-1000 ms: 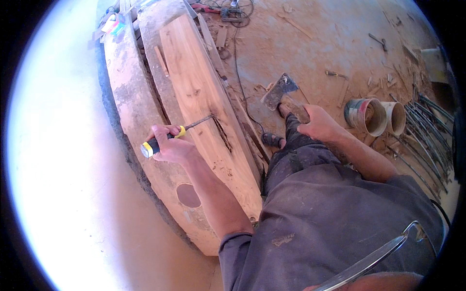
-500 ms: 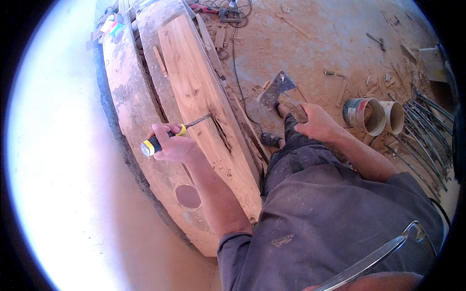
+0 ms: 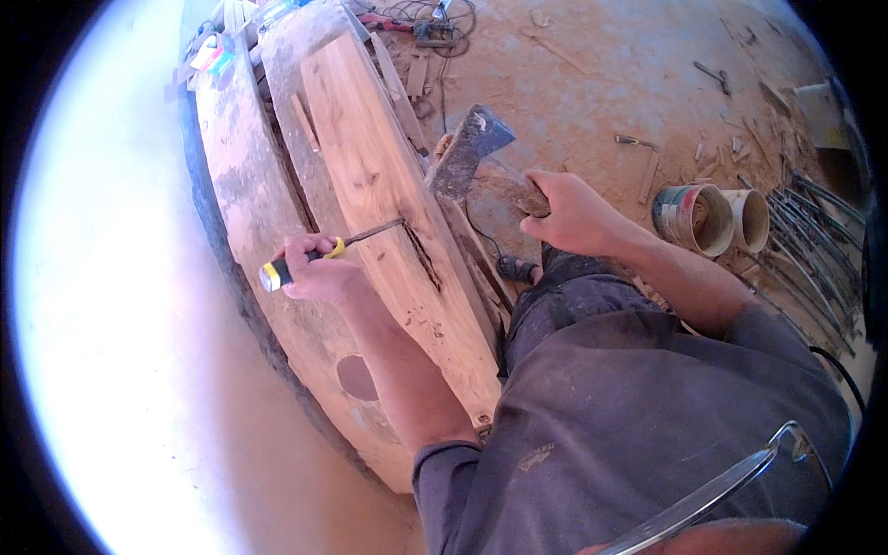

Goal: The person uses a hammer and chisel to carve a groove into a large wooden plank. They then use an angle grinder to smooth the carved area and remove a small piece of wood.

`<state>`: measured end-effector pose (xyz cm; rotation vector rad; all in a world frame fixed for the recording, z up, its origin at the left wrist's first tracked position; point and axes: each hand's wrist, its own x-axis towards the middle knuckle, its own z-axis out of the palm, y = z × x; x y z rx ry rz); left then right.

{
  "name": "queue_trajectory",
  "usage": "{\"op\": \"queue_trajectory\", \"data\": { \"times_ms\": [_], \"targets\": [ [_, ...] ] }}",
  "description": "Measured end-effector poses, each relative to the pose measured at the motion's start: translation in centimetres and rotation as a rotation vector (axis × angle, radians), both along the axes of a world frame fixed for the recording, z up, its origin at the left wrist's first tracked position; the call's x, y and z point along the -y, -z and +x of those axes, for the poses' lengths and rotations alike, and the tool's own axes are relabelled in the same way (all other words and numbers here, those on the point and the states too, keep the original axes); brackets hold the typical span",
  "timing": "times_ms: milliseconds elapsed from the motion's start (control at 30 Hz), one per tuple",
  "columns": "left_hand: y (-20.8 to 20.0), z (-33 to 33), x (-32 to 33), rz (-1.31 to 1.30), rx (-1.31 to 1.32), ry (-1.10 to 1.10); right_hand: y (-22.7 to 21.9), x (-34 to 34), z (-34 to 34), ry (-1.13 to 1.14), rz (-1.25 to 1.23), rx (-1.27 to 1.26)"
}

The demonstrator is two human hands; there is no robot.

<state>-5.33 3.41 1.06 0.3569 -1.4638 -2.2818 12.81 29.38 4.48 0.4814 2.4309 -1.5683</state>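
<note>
My left hand is wrapped round the black and yellow handle of a chisel. The chisel's steel shaft slants to the right, its end at the top of a dark crack in a pale wooden plank. Off the plank's right side, my right hand grips the short wooden handle of a hatchet. The hatchet's broad metal head is raised beside the plank's right edge, apart from the chisel. Under the plank lie thick, worn beams; one has a dark round patch.
Two buckets stand at the right beside a bundle of metal rods. A screwdriver-like tool, a hammer and wood scraps lie on the dusty floor. A red power tool with a cord rests at the far end.
My right hand has lifted the hatchet up and to the left, toward the plank. My left hand has shifted slightly left, with the chisel's end still at the crack.
</note>
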Motion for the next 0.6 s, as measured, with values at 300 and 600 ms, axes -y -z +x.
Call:
{"op": "queue_trajectory", "data": {
  "times_ms": [300,600],
  "targets": [
    [0.9,-2.9,3.0,0.007,0.224,-0.134,-0.6,0.8,-1.3,-0.054,0.076,-0.135],
    [-0.8,3.6,-3.8,-0.290,-0.121,0.051,-8.7,2.9,-5.8,0.097,0.091,-0.555]
  ]
}}
